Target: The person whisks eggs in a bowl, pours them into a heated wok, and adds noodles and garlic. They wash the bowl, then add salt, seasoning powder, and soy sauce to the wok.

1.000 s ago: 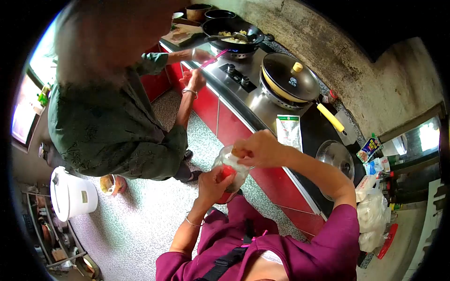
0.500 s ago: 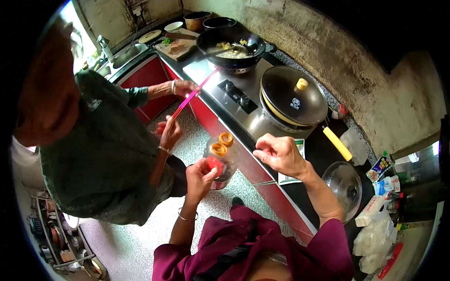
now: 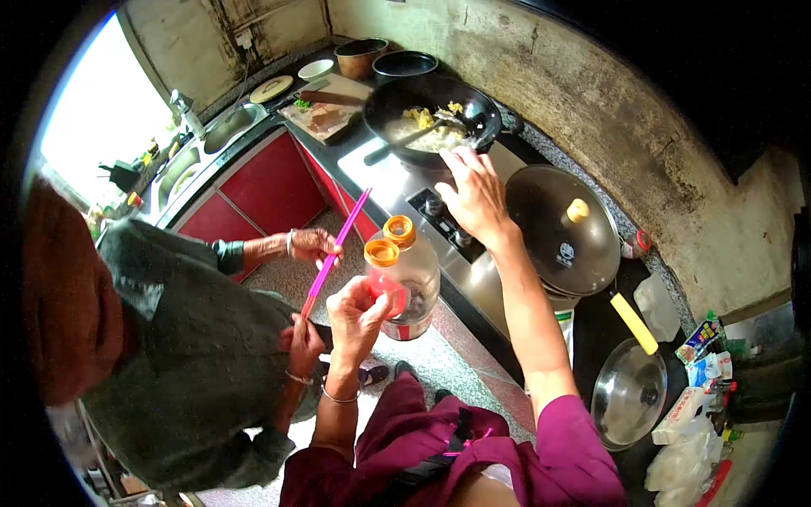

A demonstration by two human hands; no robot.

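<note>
My left hand [image 3: 353,319] is closed on a clear plastic jug [image 3: 416,283], gripping a red part at its side. Two orange rings, one being the jug's mouth, show at its top; what the other belongs to is hard to tell. My right hand [image 3: 475,193] reaches over the near rim of a black wok [image 3: 384,106], fingers stretched and thumb apart, with nothing visible in it. White and yellow food [image 3: 422,131] lies in the wok, and a dark-handled spatula [image 3: 397,145] rests across its edge.
At the left, a co-worker's hands [image 3: 314,245] hold pink chopsticks [image 3: 334,245]. A large lidded pan [image 3: 562,228] with a yellow handle covers the other burner. A glass lid [image 3: 629,393] lies on the counter. Beyond the wok is a cutting board [image 3: 325,122]; a sink [image 3: 228,128] is farther left.
My right hand has moved from beside the lidded pan up to the wok and its curled fingers have stretched out. The jug stays in my left hand. The co-worker's chopsticks have shifted away from the wok.
</note>
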